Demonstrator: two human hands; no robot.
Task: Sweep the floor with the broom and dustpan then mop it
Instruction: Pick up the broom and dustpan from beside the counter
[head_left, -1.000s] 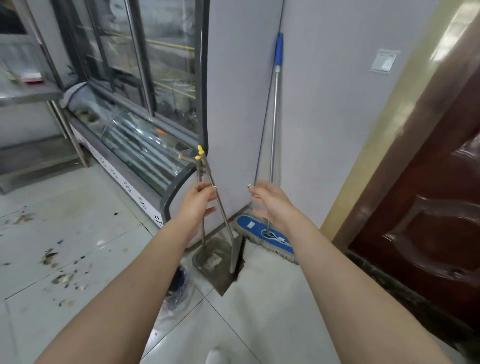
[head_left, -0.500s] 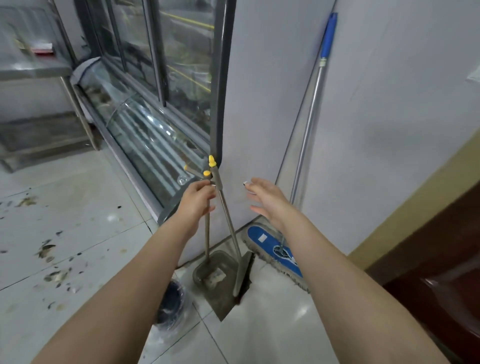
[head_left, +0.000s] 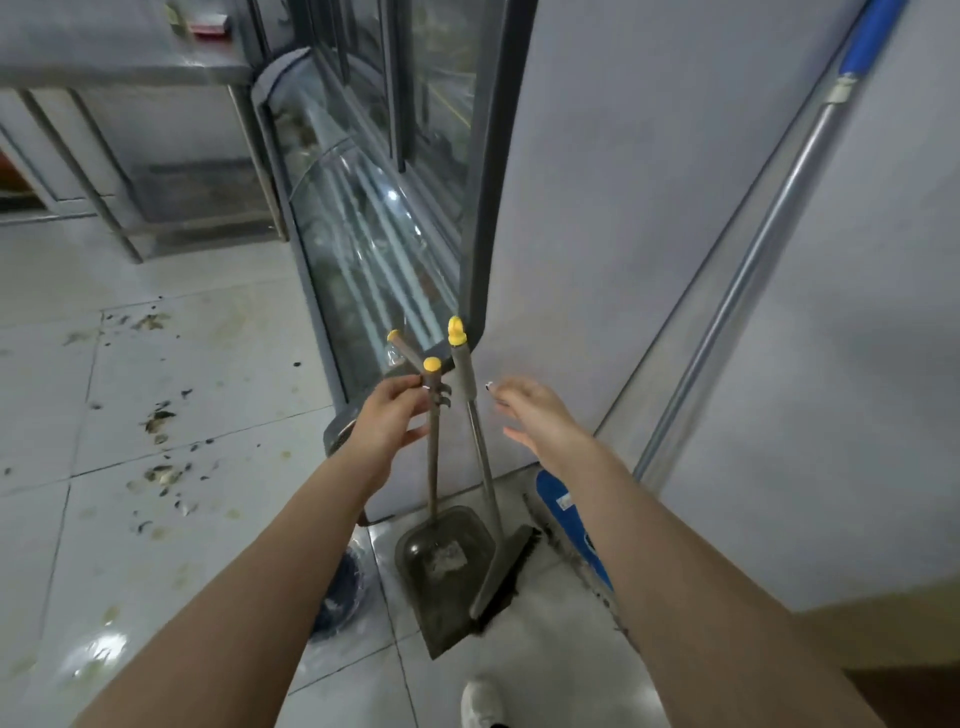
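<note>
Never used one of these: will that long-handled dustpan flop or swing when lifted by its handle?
Probably stiff: the dustpan has a straight, thin rod handle. Likely light: the left hand holds it near the top. With the pan low down, it may swing a little.

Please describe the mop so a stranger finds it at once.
Find the grey wall right of the glass display case. The mop leans there, blue head on the floor. Unlike the short broom and dustpan nearby, its silver pole is tall, blue-topped.

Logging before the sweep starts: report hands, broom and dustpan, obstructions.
Left hand grips stem of grey long-handled dustpan. Right hand open, just short of grey yellow-capped broom. Nothing between them; floor debris unswept.
</note>
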